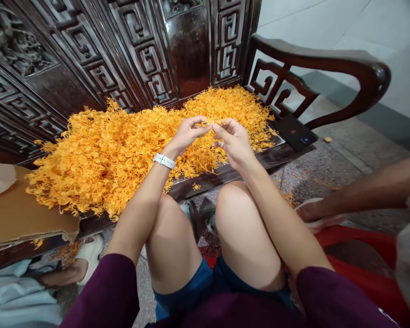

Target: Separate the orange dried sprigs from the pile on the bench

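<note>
A big heap of orange plastic sprigs covers the seat of a dark carved wooden bench. My left hand and my right hand meet above the heap's front, fingertips pinched together on a small orange sprig held between them. A white watch is strapped on my left wrist. My bare knees are just below the seat edge.
A dark phone lies on the seat at the right, under the curved armrest. A brown cardboard piece lies at left. Another person's arm and hand reach in from the right above a red container.
</note>
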`<state>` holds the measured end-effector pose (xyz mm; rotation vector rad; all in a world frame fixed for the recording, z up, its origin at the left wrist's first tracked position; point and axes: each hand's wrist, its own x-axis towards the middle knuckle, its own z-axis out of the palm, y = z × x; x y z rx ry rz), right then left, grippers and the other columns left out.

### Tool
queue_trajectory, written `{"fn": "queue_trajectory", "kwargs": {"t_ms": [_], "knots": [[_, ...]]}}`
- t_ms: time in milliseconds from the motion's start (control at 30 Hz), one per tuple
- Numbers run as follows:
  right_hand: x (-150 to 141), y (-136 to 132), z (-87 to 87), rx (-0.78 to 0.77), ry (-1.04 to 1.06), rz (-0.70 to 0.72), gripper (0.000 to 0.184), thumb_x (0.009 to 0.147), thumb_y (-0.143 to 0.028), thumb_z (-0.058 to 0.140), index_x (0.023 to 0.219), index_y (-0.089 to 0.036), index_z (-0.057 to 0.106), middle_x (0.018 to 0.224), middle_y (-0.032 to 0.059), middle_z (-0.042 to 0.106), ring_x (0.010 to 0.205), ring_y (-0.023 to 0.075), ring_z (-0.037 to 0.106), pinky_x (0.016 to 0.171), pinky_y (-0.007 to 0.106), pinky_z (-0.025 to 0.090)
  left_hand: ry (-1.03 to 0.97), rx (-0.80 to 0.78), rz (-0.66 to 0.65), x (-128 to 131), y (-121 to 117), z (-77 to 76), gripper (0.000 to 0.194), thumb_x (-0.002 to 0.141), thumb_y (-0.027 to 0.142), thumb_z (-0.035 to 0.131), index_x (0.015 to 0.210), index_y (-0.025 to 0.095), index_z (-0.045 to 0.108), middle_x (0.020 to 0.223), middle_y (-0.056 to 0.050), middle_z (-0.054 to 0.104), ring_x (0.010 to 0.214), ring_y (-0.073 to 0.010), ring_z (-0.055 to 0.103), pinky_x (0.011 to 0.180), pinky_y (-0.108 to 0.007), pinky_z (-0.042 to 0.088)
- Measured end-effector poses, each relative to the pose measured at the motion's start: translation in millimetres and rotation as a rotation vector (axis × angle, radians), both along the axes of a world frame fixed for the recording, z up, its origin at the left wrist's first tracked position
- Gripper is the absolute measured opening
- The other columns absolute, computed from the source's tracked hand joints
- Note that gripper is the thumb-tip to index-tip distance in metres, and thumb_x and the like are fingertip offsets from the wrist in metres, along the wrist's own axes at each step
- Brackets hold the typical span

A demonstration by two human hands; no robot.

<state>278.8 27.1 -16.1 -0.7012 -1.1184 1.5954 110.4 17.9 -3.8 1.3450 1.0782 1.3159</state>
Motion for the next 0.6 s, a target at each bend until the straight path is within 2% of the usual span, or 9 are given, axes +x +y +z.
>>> {"fn": "queue_trajectory", "kwargs": {"t_ms": [100, 200, 333, 433, 600], "knots": [[1, 2, -2.4, 0.022, 0.003, -0.005, 0.053, 0.068, -0.058, 0.097, 0.091, -0.025, 0.063, 0.090, -0.0020, 0.061, 0.075, 0.0105, 0.059, 0.059, 0.021, 0.053, 0.051, 0.050, 0.028, 4, 0, 0.8, 0.033, 0.081, 0.043, 0.091, 0.073, 0.018, 0.071, 0.079, 0.000, 0.061, 0.069, -0.0084, 0.050, 0.065, -0.023, 0.041], [0, 3, -5.6, 0.079, 0.000, 0.010, 0.054, 0.070, -0.063, 0.095, 0.091, -0.024, 0.064, 0.083, -0.0022, 0.061, 0.067, 0.0100, 0.057, 0.059, 0.023, 0.052, 0.082, 0.080, 0.037, 9, 0, 1.3, 0.044, 0.085, 0.052, 0.086, 0.068, 0.018, 0.064, 0.073, 0.001, 0.055, 0.067, -0.0091, 0.046, 0.064, -0.024, 0.040], [-1, 3, -6.7, 0.150, -0.021, 0.005, 0.053, 0.073, -0.068, 0.091, 0.085, -0.023, 0.065, 0.072, -0.0022, 0.058, 0.062, 0.0107, 0.052, 0.057, 0.025, 0.047, 0.071, 0.093, 0.027, 13, 0, 1.9, 0.047, 0.088, 0.053, 0.083, 0.067, 0.018, 0.060, 0.070, 0.002, 0.051, 0.064, -0.0088, 0.046, 0.061, -0.024, 0.040], [-2, 1, -4.1, 0.157, 0.034, 0.034, 0.052, 0.074, -0.067, 0.091, 0.081, -0.023, 0.064, 0.070, -0.0029, 0.054, 0.061, 0.0103, 0.048, 0.057, 0.024, 0.045, -0.017, 0.045, 0.047, 17, -2, 4.4, 0.045, 0.092, 0.047, 0.081, 0.067, 0.018, 0.056, 0.070, 0.002, 0.052, 0.064, -0.0084, 0.050, 0.062, -0.023, 0.043], [-3, -5, 3.2, 0.123, 0.103, 0.191, 0.050, 0.072, -0.061, 0.095, 0.083, -0.023, 0.065, 0.079, -0.0018, 0.055, 0.064, 0.0105, 0.046, 0.057, 0.025, 0.045, -0.242, -0.096, 0.159, 30, -5, 13.1, 0.041, 0.099, 0.044, 0.073, 0.074, 0.019, 0.052, 0.070, 0.002, 0.051, 0.058, -0.0079, 0.049, 0.056, -0.023, 0.042]]}}
